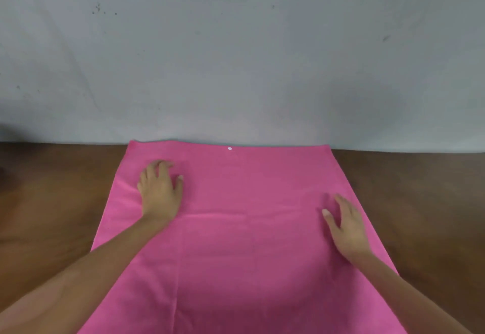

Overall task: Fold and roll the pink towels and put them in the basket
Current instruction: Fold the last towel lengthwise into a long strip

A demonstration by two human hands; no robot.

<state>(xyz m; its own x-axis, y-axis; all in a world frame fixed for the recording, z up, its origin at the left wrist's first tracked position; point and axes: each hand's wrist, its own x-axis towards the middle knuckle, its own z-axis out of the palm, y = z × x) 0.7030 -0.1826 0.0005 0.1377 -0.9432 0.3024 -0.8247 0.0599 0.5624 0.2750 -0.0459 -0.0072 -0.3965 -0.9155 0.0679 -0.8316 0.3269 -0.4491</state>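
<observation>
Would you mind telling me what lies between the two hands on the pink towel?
Only bare pink towel lies between the left hand and right hand, per the head view.

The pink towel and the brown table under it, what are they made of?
The pink towel looks like soft, thin cloth, maybe microfibre: matte, lying flat with faint fold creases. The table seems to be wood or a wood-look top: brown with darker streaks and a dull sheen. Which of the two, the picture cannot settle.
</observation>
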